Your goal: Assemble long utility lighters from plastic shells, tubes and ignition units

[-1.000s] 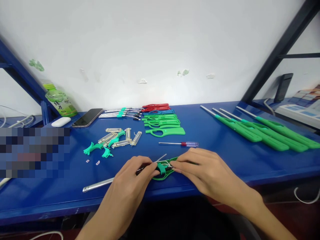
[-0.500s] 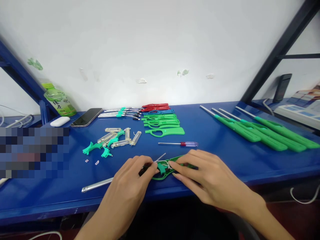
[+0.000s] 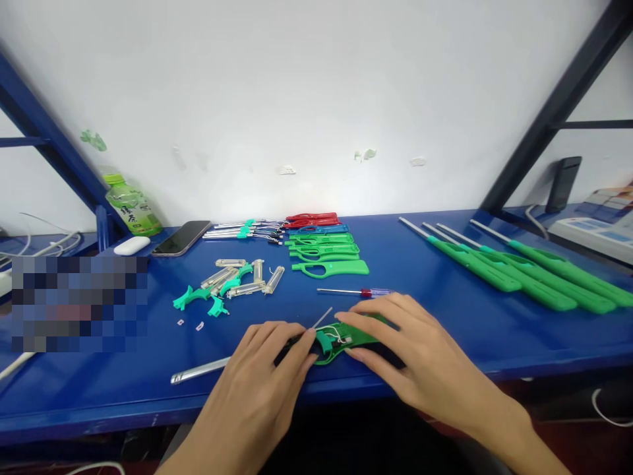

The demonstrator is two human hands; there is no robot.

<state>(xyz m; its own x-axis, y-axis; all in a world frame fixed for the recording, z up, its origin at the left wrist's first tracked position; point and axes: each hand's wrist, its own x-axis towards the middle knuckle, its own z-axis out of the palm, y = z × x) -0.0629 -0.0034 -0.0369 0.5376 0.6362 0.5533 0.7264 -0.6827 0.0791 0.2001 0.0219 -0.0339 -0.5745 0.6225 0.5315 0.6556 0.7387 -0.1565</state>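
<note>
A green lighter casing half [image 3: 363, 337] lies opened near the table's front edge, its inside facing up. In it sit a teal trigger [image 3: 324, 342] and a thin white wire [image 3: 339, 334]. My left hand [image 3: 264, 359] pinches the casing's front end, and the silver lighter tube [image 3: 200, 371] sticks out to the left from beneath it. Thumb and fingers of my right hand [image 3: 415, 346] rest on opposite edges of the casing. A thin clear tube [image 3: 323, 318] slants up beyond the trigger. Just behind my right hand lies a screwdriver [image 3: 341, 291], its handle partly covered.
Clear fuel tanks [image 3: 247, 288] and teal triggers [image 3: 190, 297] are scattered at left. Metal tubes with wires [image 3: 232, 234] and casing halves [image 3: 341, 267] lie along the back. Several assembled green lighters [image 3: 534, 280] lie right. A phone [image 3: 182, 238] and bottle [image 3: 132, 208] stand back left.
My right fingertips have pulled back from the white wire to the casing's edges, uncovering more of its inside. My left hand keeps its hold. The whole view has shifted slightly.
</note>
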